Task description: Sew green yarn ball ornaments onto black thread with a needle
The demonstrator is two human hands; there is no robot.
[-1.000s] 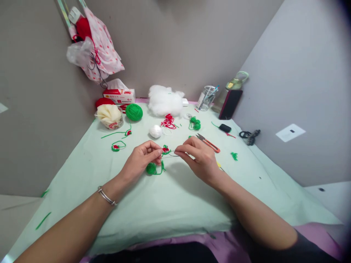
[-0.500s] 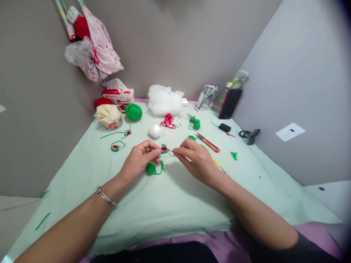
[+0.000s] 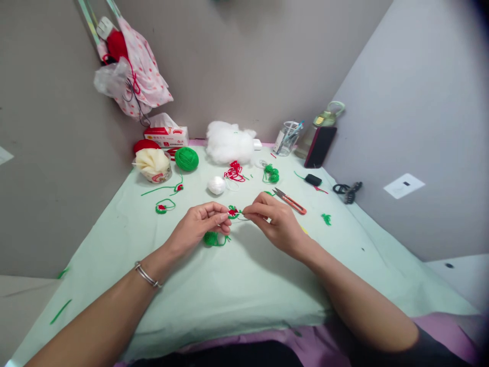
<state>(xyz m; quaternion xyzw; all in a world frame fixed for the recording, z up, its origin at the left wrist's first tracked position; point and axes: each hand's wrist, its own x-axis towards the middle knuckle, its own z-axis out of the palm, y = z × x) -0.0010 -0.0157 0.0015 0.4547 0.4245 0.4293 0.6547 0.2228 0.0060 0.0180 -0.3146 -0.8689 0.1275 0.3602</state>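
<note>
Just off the fingertips of the left hand (image 3: 208,219), which pinches its edge, sits a small red-and-green yarn piece (image 3: 233,212); from the other side, the right hand (image 3: 273,219) pinches a thin tool (image 3: 239,213), its length running leftward to the piece

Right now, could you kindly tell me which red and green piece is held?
The piece pinched in the left hand; the other two pieces lie on the cloth, away from either hand.
</note>
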